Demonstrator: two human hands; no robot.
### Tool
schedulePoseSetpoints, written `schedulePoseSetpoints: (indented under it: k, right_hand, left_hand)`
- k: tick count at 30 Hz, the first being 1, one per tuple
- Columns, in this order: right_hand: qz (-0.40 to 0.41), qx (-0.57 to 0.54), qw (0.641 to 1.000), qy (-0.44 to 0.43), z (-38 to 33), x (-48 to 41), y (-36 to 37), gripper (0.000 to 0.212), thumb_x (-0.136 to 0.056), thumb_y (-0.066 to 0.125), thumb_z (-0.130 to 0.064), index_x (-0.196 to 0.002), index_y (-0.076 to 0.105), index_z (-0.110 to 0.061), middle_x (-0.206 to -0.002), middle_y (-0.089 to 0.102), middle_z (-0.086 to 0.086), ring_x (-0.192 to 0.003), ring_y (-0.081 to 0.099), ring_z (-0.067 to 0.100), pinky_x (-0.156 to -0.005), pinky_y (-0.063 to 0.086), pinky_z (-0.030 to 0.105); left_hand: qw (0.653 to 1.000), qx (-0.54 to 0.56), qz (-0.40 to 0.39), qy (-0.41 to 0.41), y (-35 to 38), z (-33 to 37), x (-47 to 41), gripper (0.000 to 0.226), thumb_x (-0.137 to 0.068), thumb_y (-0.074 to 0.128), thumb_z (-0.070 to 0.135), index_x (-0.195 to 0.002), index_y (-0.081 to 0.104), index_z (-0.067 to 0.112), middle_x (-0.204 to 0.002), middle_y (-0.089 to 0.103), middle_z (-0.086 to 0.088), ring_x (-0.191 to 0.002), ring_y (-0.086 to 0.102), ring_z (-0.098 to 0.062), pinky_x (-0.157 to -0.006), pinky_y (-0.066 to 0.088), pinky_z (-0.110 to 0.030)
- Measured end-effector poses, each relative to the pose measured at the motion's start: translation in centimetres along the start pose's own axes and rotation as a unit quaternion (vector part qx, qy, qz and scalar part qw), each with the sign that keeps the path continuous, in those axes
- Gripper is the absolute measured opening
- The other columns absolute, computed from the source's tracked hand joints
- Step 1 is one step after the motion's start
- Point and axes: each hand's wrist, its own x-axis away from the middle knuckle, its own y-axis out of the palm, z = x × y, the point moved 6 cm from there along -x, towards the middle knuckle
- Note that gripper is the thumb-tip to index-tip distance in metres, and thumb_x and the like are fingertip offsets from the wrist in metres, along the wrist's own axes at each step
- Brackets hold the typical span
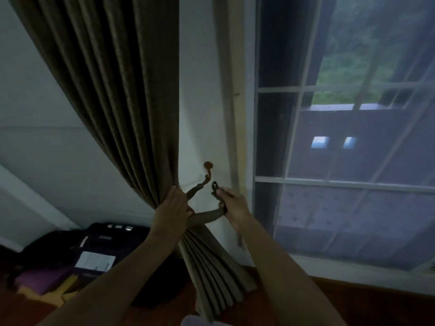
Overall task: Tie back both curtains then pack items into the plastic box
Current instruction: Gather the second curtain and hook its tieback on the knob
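Window (353, 208) at right, white bars, hazy mesh over the glass. Beyond it, greenery (348, 64) up top; lower, a dark wall with two bright square openings (319, 142). Pale wall (47, 137) at left. Reddish wooden floor (353, 302). At the floor's far left edge: dark bag (113, 236), white paper (95, 261) lying on it, purple cloth (40, 280) touching a yellow piece (54, 295).

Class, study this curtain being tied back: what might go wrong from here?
The loop pinched by the right hand is not yet on the wall hook; it may miss or slip. If the left hand loosens, the gathered curtain could spill from the tieback.
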Motion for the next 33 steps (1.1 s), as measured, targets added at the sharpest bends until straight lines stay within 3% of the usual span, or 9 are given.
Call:
schedulePoseSetpoints:
  k: [5, 8, 10, 12, 16, 21, 25, 28, 33]
  right_hand:
    - [0.026, 0.098, 0.987, -0.122, -2.1, -2.7, 3.1, 0.022, -0.091, 0.062, -0.008, -0.111, 0.063, -0.018, -0.076, 0.065, 0.008, -0.052, 0.053, 0.01, -0.049, 0.045, 0.022]
    - [0.054, 0.133, 0.979, -0.143, -0.8, -4.2, 3.2, 0.026, -0.092, 0.061, -0.011, -0.113, 0.069, -0.025, -0.1, 0.07, 0.01, -0.076, 0.062, 0.014, -0.076, 0.052, 0.027]
    - [0.067, 0.142, 0.975, -0.156, -0.3, -4.5, 3.1, 0.029, -0.092, 0.062, -0.01, -0.117, 0.069, -0.022, -0.105, 0.071, 0.008, -0.085, 0.062, 0.014, -0.089, 0.049, 0.029]
    - [0.084, 0.178, 0.963, -0.183, -0.7, -4.6, 3.3, 0.028, -0.092, 0.061, -0.009, -0.118, 0.069, -0.016, -0.107, 0.071, 0.002, -0.092, 0.063, 0.012, -0.091, 0.048, 0.023]
    - [0.112, 0.277, 0.928, -0.223, -1.3, -5.2, 3.9, 0.026, -0.093, 0.06, -0.012, -0.116, 0.07, -0.015, -0.105, 0.073, 0.002, -0.091, 0.066, 0.012, -0.08, 0.046, 0.013]
    - [0.132, 0.357, 0.899, -0.217, -1.9, -6.3, 3.9, 0.022, -0.092, 0.062, -0.014, -0.11, 0.073, -0.013, -0.105, 0.073, 0.006, -0.09, 0.068, 0.019, -0.08, 0.051, 0.021]
    - [0.113, 0.283, 0.941, -0.146, -1.3, -6.4, 3.3, 0.018, -0.086, 0.069, -0.018, -0.103, 0.07, -0.019, -0.106, 0.071, 0.004, -0.096, 0.066, 0.021, -0.087, 0.054, 0.032]
    - [-0.001, -0.002, 0.998, 0.066, 2.0, -4.2, 2.3, 0.025, -0.089, 0.067, -0.025, -0.111, 0.066, -0.012, -0.103, 0.067, 0.009, -0.085, 0.064, 0.02, -0.067, 0.058, 0.031]
    - [-0.092, -0.178, 0.96, 0.193, 4.6, 0.8, 1.4, 0.017, -0.09, 0.064, -0.021, -0.1, 0.065, -0.007, -0.093, 0.071, 0.014, -0.088, 0.07, 0.026, -0.08, 0.056, 0.039]
  left_hand:
    - [0.998, 0.045, 0.041, 0.025, 0.9, -2.0, -0.2, 0.042, -0.078, 0.075, 0.034, -0.103, 0.071, 0.0, -0.112, 0.068, -0.015, -0.11, 0.06, -0.03, -0.112, 0.021, -0.041]
    - [0.998, 0.019, 0.052, 0.015, 1.3, -2.8, -0.4, 0.046, -0.092, 0.051, 0.034, -0.117, 0.064, -0.001, -0.127, 0.061, -0.016, -0.122, 0.054, -0.031, -0.115, 0.018, -0.043]
    - [0.999, 0.001, 0.043, 0.006, 2.1, -2.9, -0.4, 0.054, -0.1, 0.031, 0.035, -0.139, 0.041, 0.0, -0.148, 0.038, -0.015, -0.139, 0.032, -0.029, -0.119, 0.004, -0.044]
    - [0.999, -0.009, 0.033, 0.007, 2.1, -3.2, -0.3, 0.056, -0.101, 0.03, 0.036, -0.144, 0.029, 0.0, -0.154, 0.026, -0.015, -0.144, 0.021, -0.029, -0.117, 0.0, -0.042]
    - [1.0, 0.024, 0.005, 0.0, 1.8, -3.7, -0.9, 0.056, -0.094, 0.049, 0.041, -0.134, 0.05, 0.002, -0.142, 0.047, -0.014, -0.136, 0.039, -0.028, -0.118, 0.009, -0.044]
    - [1.0, 0.022, -0.002, 0.022, 2.1, -2.5, -1.1, 0.059, -0.104, 0.016, 0.034, -0.147, 0.006, -0.005, -0.157, 0.006, -0.021, -0.146, 0.002, -0.033, -0.115, -0.013, -0.043]
    - [0.999, 0.034, 0.011, 0.019, 1.1, -2.6, -0.9, 0.057, -0.103, 0.017, 0.034, -0.145, 0.02, -0.005, -0.155, 0.017, -0.022, -0.145, 0.011, -0.034, -0.115, -0.011, -0.043]
    - [0.987, 0.118, 0.097, 0.054, -0.1, -3.0, -0.1, 0.051, -0.093, 0.028, 0.027, -0.124, 0.059, 0.002, -0.134, 0.056, -0.016, -0.131, 0.046, -0.03, -0.118, 0.006, -0.041]
    - [0.917, 0.326, 0.217, 0.077, -0.1, -3.0, 4.0, 0.045, -0.08, 0.037, 0.003, -0.111, 0.069, 0.008, -0.118, 0.066, -0.009, -0.115, 0.059, -0.026, -0.1, 0.046, -0.04]
